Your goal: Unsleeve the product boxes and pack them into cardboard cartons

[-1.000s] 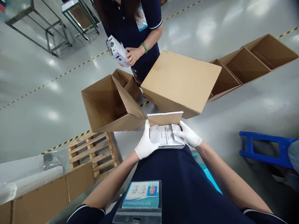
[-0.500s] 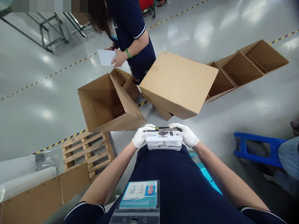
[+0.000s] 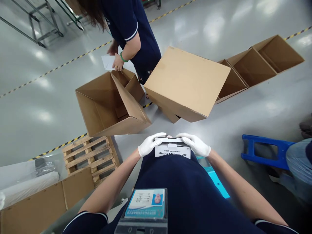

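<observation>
Close in front of my waist is a white printed carton, its near panel lettered "ORCA wavemaker Minute Stream 1000". A small tab shows at the middle of that panel's upper edge, and a dark gap runs above it. My left hand, in a white glove, is closed on the carton's left end. The gloved right hand grips the opposite end. Between my fingertips, on the far side, a small round shape peeks out; I cannot make out what it is. The carton's inside is hidden.
A large closed cardboard box stands ahead, with an open box on its left and several open ones on its right. A wooden pallet lies left, a blue stool right. A co-worker holds white paper.
The carton has tipped in my hands: its picture side has turned out of sight and the lettered near panel now faces up toward me. The co-worker's hands have moved lower, nearer the open boxes.
</observation>
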`<action>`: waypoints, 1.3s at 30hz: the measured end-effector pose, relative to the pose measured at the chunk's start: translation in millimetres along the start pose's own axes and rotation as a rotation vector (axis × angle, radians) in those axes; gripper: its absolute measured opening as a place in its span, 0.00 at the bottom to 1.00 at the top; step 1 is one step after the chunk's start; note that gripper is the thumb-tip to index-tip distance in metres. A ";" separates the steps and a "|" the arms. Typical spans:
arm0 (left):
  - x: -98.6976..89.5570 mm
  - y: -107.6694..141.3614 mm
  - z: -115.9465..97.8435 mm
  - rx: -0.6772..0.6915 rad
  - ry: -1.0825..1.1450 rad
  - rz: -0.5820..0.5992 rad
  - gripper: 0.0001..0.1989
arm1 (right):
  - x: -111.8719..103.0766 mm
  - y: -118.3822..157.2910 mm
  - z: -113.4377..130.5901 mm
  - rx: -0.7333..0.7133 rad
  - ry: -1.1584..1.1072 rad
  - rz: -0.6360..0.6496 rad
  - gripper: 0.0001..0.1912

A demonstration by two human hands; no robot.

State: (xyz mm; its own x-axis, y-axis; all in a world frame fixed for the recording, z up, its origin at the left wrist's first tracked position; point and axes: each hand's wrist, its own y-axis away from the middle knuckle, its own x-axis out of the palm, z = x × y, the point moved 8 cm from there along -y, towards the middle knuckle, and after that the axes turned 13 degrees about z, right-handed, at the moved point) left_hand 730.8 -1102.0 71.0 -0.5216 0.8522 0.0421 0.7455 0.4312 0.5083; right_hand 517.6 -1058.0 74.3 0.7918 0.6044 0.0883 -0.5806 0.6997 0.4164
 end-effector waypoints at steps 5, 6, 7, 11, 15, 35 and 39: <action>0.6 4.2 2.1 -0.021 -0.045 0.043 0.25 | 3.8 -1.5 -2.1 0.045 -0.024 0.029 0.30; 1.1 5.0 2.6 -0.015 -0.061 0.058 0.25 | 5.7 -1.7 -0.8 0.029 -0.015 0.048 0.29; 1.5 5.5 3.1 -0.011 -0.076 0.071 0.25 | 7.5 -1.9 0.6 0.010 -0.009 0.065 0.29; 4.3 5.1 -0.8 0.013 -0.111 0.123 0.22 | 12.3 -1.1 2.3 -0.049 -0.006 0.088 0.25; 9.8 4.4 -10.5 0.060 -0.149 0.182 0.21 | 13.2 3.6 3.5 -0.097 0.058 0.081 0.24; 17.3 -11.3 -19.9 -0.037 -0.561 0.427 0.39 | 31.2 25.2 37.2 -0.169 0.651 -0.218 0.23; 20.4 -11.8 -24.5 0.008 -0.538 0.425 0.36 | 44.4 18.7 59.4 -0.256 0.768 -0.247 0.08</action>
State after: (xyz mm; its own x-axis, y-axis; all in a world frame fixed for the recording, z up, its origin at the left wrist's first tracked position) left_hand 701.3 -1097.0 87.0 0.0940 0.9758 -0.1975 0.8438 0.0272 0.5360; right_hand 553.2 -1040.7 139.7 0.6064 0.4492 -0.6561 -0.5062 0.8544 0.1172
